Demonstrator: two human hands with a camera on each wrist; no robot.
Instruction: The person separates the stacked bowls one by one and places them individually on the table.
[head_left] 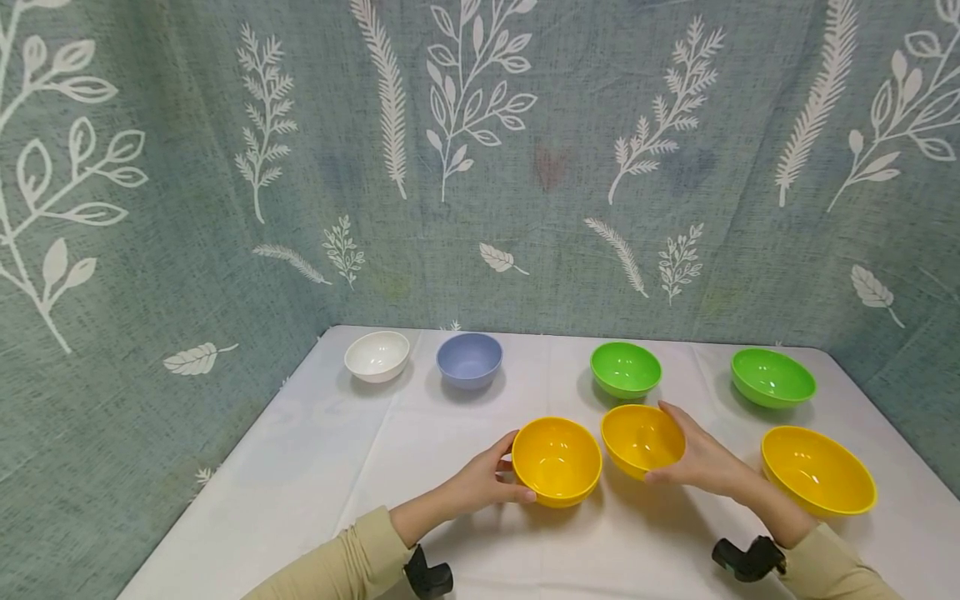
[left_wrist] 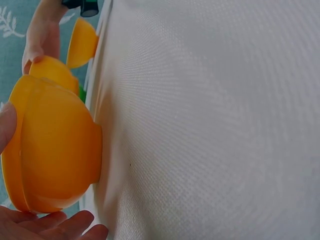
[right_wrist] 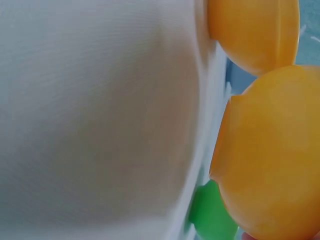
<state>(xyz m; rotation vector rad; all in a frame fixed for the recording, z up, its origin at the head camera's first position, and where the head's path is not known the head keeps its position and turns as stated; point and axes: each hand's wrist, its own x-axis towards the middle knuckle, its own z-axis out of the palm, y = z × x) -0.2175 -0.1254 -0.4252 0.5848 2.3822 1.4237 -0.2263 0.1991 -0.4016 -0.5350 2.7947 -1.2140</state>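
Note:
Near the middle of the table, my left hand point(head_left: 483, 482) holds a glossy yellow bowl point(head_left: 557, 458) by its left side, thumb at the near rim and fingers farther back. In the left wrist view a line runs round this bowl point(left_wrist: 57, 145) below its rim; whether a second bowl is nested there I cannot tell. My right hand point(head_left: 701, 457) grips another yellow bowl point(head_left: 642, 437) at its right side, thumb in front and fingers behind. That bowl is tilted and raised off the cloth, as the right wrist view of its underside point(right_wrist: 270, 155) shows.
Along the back stand a white bowl point(head_left: 377, 357), a blue bowl point(head_left: 469, 361), a green bowl point(head_left: 626, 370) and another green bowl point(head_left: 772, 377). A larger yellow bowl point(head_left: 817, 471) sits right of my right forearm. White cloth point(head_left: 300, 500) covers the table; patterned curtain point(head_left: 480, 167) surrounds it.

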